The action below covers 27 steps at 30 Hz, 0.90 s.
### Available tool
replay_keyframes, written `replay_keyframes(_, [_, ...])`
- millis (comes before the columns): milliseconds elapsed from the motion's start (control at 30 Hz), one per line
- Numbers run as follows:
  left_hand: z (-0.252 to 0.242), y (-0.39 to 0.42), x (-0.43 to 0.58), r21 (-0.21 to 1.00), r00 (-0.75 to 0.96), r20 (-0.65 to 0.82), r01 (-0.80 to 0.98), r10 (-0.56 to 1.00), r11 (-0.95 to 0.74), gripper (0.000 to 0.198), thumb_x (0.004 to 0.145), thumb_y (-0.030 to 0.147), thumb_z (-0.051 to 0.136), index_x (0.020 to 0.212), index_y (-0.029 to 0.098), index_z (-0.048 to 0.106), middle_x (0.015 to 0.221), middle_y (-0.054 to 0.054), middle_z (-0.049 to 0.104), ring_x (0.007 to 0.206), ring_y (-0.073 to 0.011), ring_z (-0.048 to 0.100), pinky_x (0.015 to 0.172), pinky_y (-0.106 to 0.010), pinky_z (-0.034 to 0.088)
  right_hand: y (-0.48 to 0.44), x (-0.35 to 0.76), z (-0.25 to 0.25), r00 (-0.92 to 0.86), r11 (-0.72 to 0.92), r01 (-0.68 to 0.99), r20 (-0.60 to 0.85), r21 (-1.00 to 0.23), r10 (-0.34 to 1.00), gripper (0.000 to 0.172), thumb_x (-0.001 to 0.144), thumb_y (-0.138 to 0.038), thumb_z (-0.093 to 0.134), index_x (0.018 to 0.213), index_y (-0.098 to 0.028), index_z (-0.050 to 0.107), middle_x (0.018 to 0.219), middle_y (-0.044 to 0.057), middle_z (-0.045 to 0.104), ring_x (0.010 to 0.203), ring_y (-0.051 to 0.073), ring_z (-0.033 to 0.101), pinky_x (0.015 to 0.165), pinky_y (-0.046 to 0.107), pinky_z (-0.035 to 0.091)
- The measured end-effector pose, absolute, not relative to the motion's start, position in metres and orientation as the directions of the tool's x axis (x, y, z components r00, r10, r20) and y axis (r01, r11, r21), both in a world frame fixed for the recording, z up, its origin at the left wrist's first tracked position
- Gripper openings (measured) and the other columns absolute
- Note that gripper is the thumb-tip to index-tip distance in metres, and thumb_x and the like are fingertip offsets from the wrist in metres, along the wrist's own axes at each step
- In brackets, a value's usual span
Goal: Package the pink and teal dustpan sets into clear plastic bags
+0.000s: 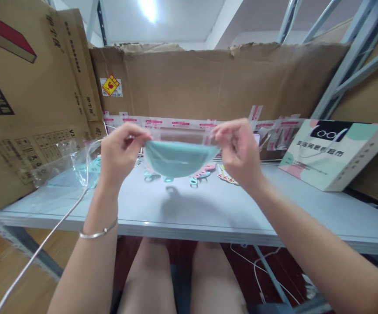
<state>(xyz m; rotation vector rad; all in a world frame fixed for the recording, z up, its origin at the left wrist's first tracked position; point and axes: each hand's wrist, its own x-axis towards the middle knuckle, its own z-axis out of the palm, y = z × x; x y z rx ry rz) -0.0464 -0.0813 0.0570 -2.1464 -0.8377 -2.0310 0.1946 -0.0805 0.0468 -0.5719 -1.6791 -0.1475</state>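
A mint-green, half-round piece [182,159] hangs above the table, blurred by motion. Clear plastic film [180,134] shows along its top, apparently a bag around it; its exact kind I cannot make out. My left hand [123,150] pinches the upper left corner between thumb and fingers. At the upper right corner, my right hand [236,150] is closed in a similar pinch. Behind and below it on the table lie small mint and pink pieces with ring ends [194,180], partly hidden by it. Several printed cards [226,175] lie near my right hand.
A white table [136,205] spans the front. Crumpled clear bags with mint contents [73,172] lie at left, where a white cable [61,222] crosses the edge. Cardboard [208,83] walls the back. A printed white box [328,152] stands right, near metal shelf posts.
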Motion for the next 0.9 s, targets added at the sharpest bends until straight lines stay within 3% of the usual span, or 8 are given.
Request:
replay_keyframes(200, [-0.029,-0.146,-0.084,0.356,0.227,0.835,0.473,0.502,-0.806,0.025,0.076,0.007,0.057,0.082,0.028,0.067,0.087,0.0,0.07,0.084,-0.0171,0.065,0.078,-0.032,0.051,-0.135,0.204,-0.042,-0.403,0.892,0.442,0.868,-0.093,0.29,0.02,0.079,-0.01,0.048,0.084,-0.028,0.055,0.089,0.003,0.071,0.082,0.017,0.067,0.074,0.038,0.055])
replay_keyframes(367, [-0.07,-0.18,-0.089,0.337,0.299,0.777,0.546,0.554,-0.767,0.026,0.072,0.005,0.059,0.085,0.027,0.064,0.081,0.001,0.071,0.079,-0.0182,0.065,0.093,-0.042,0.045,-0.165,0.202,-0.087,-0.384,0.913,0.376,0.871,-0.156,0.307,0.037,0.073,0.0,0.049,0.096,-0.028,0.056,0.085,0.003,0.072,0.075,0.018,0.068,0.064,0.033,0.056])
replay_keyframes(467, [-0.085,-0.179,-0.079,0.33,0.232,0.793,0.614,0.563,-0.718,0.019,0.072,0.006,0.058,0.077,0.024,0.059,0.074,0.002,0.068,0.076,-0.0176,0.063,0.093,-0.044,0.04,-0.169,0.196,-0.092,-0.339,0.877,0.433,0.863,-0.209,0.374,0.033,0.076,-0.001,0.049,0.096,-0.025,0.056,0.076,0.002,0.07,0.069,0.017,0.067,0.062,0.03,0.055])
replay_keyframes(633, [-0.1,-0.168,-0.059,0.39,0.003,0.814,0.737,0.58,-0.552,0.018,0.078,0.012,0.055,0.065,0.021,0.046,0.06,0.004,0.055,0.063,-0.0135,0.055,0.083,-0.037,0.039,-0.162,0.183,-0.087,-0.245,0.733,0.572,0.776,-0.369,0.582,0.014,0.085,-0.011,0.047,0.087,-0.021,0.055,0.074,0.002,0.065,0.067,0.014,0.062,0.06,0.025,0.051])
replay_keyframes(767, [-0.098,-0.166,-0.048,0.433,-0.086,0.742,0.819,0.665,-0.376,0.024,0.08,0.02,0.05,0.06,0.02,0.036,0.054,0.008,0.044,0.052,-0.0102,0.046,0.087,-0.038,0.036,-0.158,0.176,-0.085,-0.247,0.66,0.594,0.677,-0.46,0.694,0.013,0.087,-0.013,0.043,0.086,-0.02,0.054,0.078,0.003,0.06,0.073,0.014,0.058,0.065,0.026,0.048])
replay_keyframes(900, [-0.088,-0.165,-0.043,0.51,-0.131,0.616,0.818,0.777,-0.266,0.021,0.079,0.025,0.045,0.061,0.02,0.036,0.055,0.007,0.045,0.053,-0.0114,0.048,0.086,-0.039,0.036,-0.152,0.178,-0.092,-0.149,0.545,0.691,0.644,-0.475,0.75,0.012,0.087,-0.019,0.043,0.09,-0.021,0.055,0.087,0.007,0.053,0.082,0.019,0.054,0.071,0.033,0.047])
